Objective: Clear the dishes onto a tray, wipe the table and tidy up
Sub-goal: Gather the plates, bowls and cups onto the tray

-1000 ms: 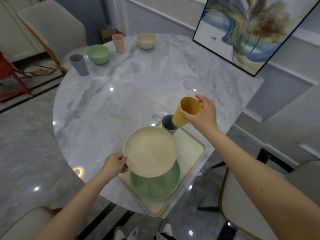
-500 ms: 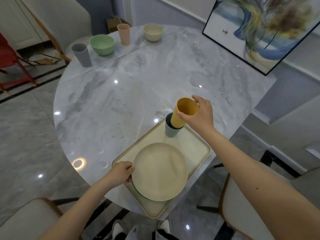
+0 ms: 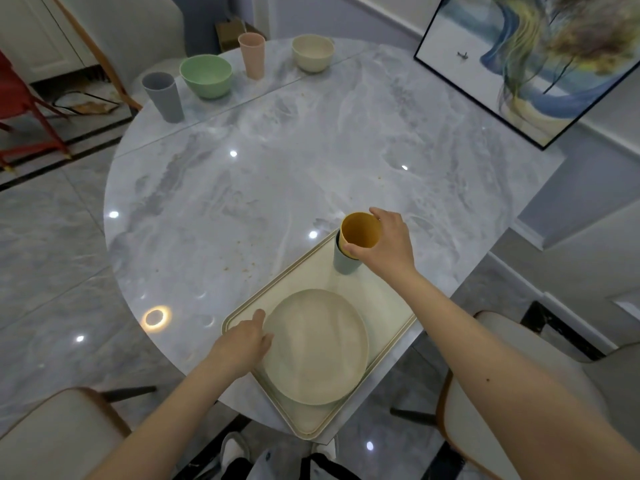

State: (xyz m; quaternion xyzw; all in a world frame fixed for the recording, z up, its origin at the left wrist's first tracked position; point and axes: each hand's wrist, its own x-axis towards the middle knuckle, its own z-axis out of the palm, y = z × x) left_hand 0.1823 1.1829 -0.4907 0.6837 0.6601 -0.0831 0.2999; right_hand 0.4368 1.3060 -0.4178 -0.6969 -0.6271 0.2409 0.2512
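This was a home dining room. A round grey marble-topped bench (image 3: 277, 174) stood on glossy grey marble floor tiles (image 3: 45, 244), with cream upholstered wooden-framed chairs (image 3: 540, 368) drawn up at 5 and 7 o'clock. A large black-framed abstract painting (image 3: 533, 57) leaned against the pale panelled wall at 2 o'clock. Pastel household cups and bowls (image 3: 206, 75) sat along the bench's 11 o'clock edge.

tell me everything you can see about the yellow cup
The yellow cup is a plain, handleless tumbler, matte like plastic, and looks empty. It sits upright, nested partway into a grey-blue cup at the tray's far corner. The right hand grips it, thumb on the near side and fingers around the far rim.
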